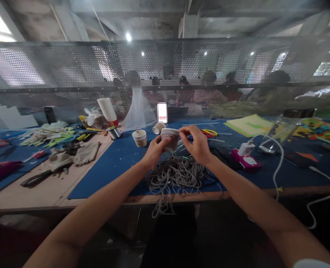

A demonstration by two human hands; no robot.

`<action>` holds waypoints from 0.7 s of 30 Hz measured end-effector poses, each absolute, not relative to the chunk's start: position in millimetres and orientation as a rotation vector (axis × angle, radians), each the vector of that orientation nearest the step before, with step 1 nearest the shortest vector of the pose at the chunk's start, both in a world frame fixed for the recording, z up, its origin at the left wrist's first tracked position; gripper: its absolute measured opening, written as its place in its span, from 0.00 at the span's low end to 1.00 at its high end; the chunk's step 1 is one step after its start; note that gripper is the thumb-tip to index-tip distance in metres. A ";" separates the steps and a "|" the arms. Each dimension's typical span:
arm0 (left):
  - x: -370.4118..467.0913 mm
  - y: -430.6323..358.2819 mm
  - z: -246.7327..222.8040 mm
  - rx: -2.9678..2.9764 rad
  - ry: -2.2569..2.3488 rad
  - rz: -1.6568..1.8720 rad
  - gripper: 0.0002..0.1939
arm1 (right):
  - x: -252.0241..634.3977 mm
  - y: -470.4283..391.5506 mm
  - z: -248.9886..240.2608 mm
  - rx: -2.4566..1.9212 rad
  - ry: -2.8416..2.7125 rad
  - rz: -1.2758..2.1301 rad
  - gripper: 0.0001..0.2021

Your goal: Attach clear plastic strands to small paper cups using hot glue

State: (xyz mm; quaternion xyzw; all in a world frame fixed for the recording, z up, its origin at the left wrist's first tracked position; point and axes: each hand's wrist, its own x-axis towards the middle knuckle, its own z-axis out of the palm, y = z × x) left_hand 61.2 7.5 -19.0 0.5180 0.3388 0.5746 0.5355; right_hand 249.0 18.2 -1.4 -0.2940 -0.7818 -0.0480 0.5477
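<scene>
In the head view, the left hand [154, 152] is closed round the lower left side of a paper cup [170, 138], near mid-frame, while the right hand's fingertips pinch its right rim. The cup is probably light and easily crushed, so the firmer rim or base offers the better hold. It sits between both hands, slightly tilted, above grey cord [178, 175].

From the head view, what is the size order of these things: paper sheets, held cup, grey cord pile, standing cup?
1. Grey cord pile
2. Paper sheets
3. Held cup and standing cup: unsure; the held one seems nearer the camera, and the left hand hides part.
</scene>
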 end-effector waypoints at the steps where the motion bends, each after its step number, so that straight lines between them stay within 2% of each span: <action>1: 61.4 6.8 -18.2 1.220 0.781 1.351 0.22 | 249.0 20.3 -1.8 -0.717 -1.782 -0.047 0.08; 4: 62.7 5.6 -17.5 1.173 0.708 1.323 0.21 | 249.3 28.3 -4.0 -0.770 -1.706 0.238 0.16; 8: 63.2 5.6 -19.4 1.131 0.655 1.279 0.18 | 248.0 35.3 -8.4 -0.778 -1.776 0.554 0.17; 10: 62.5 4.5 -19.5 1.151 0.653 1.264 0.20 | 247.0 35.1 -9.2 -0.772 -1.765 0.511 0.16; 15: 61.0 -0.1 -15.8 1.332 0.703 1.314 0.33 | 246.4 30.5 -8.5 -0.771 -1.754 0.310 0.15; 21: 57.5 4.2 -17.5 1.238 0.705 1.327 0.29 | 248.6 24.2 -6.8 -0.762 -1.792 0.044 0.09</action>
